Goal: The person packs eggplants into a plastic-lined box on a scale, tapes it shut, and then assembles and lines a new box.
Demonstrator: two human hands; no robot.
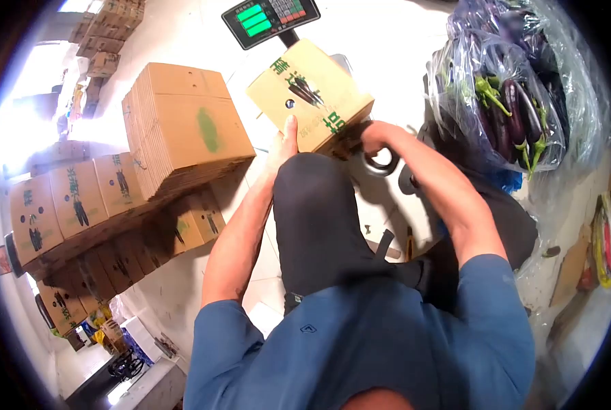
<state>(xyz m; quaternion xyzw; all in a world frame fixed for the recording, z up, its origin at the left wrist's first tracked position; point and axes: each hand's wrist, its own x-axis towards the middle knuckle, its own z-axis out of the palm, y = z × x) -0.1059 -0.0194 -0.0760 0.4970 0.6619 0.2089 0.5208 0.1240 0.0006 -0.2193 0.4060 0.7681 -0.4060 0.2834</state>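
A cardboard box (312, 96) with green lettering and an eggplant picture sits tilted in front of my knee, beside the scale's display. My left hand (286, 142) grips its near left side, thumb stretched up along the face and the other fingers mostly hidden. At the box's lower right edge is my right hand (375, 137), its fingers curled and partly in shadow. Just below those fingers shows a dark ring that looks like a tape roll (382, 162). How the fingers close around it is hard to see.
A scale display (268, 19) with green screens stands behind the box. Flattened cartons (189, 123) are stacked at left, above rows of printed boxes (80, 198). Clear plastic bags hold eggplants (517, 123) at right. A yellow-handled tool (409, 242) lies on the floor by my leg.
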